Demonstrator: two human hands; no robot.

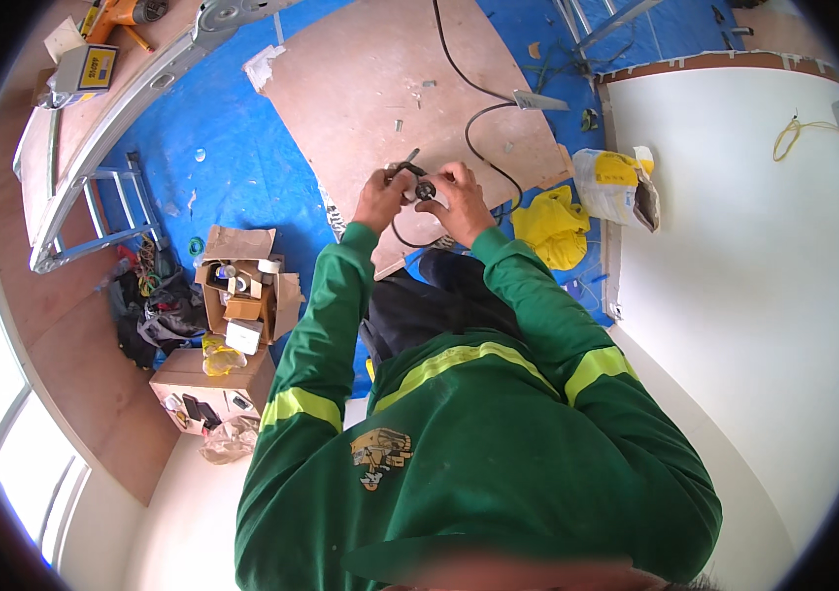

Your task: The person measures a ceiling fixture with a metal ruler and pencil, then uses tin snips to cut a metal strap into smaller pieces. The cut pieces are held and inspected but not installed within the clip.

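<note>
Two green sleeves (326, 305) reach forward from the body, elbows bent outward, forearms converging over a wooden board (350, 89). Left hand (378, 202): back mostly upward, fingers curled closed on a dark bent piece (402, 167), whose shape is partly hidden by the fingers. Right hand (462, 205): wrist turned inward, thumb and fingers closed in a pinch at a black plug (425, 188), round face toward the camera. Plug position: in the narrow gap between both palms, at the right fingertips; whether the left fingertips also touch it, cannot tell. Both wrists sit at near-equal height, well apart compared with the fingertips.

Black cable (468, 131) runs beyond the grip, then curves down its right side; a dark loop also hangs on the body side of the hands. Flat pale blade (540, 101) lies beyond the grip and to its right, beside the cable. Yellow cloth (550, 227) lies to the right of the grip, slightly nearer the body; paper sack (606, 187) just past it. Open cardboard box (286, 300) stands left of the grip, nearer the body. Blue sheet (207, 128) spreads left of the board.
</note>
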